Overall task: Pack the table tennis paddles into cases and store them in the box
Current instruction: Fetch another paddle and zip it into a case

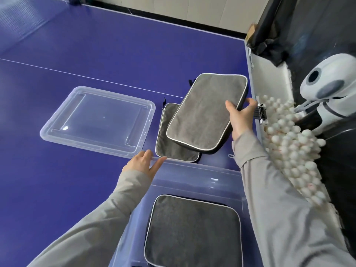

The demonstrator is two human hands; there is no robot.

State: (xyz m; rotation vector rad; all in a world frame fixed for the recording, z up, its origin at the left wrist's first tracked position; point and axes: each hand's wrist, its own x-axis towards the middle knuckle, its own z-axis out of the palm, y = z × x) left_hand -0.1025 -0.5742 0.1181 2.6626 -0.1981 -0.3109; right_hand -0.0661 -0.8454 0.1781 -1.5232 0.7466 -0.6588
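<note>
My right hand (240,117) grips the right edge of a grey paddle case (204,114) with white piping and holds it tilted above the table. A second grey case (169,143) lies flat on the table, partly under the lifted one. A third grey case (192,232) lies inside the clear plastic box (200,170) in front of me. My left hand (143,163) rests with straight fingers on the box's far left rim and holds nothing. No paddle shows outside a case.
The box's clear lid (98,120) lies flat on the blue table tennis table (77,54), to the left of the cases. Along the table's right edge, a net holds several white balls (289,143), with a white ball-feeding robot (327,89) beyond.
</note>
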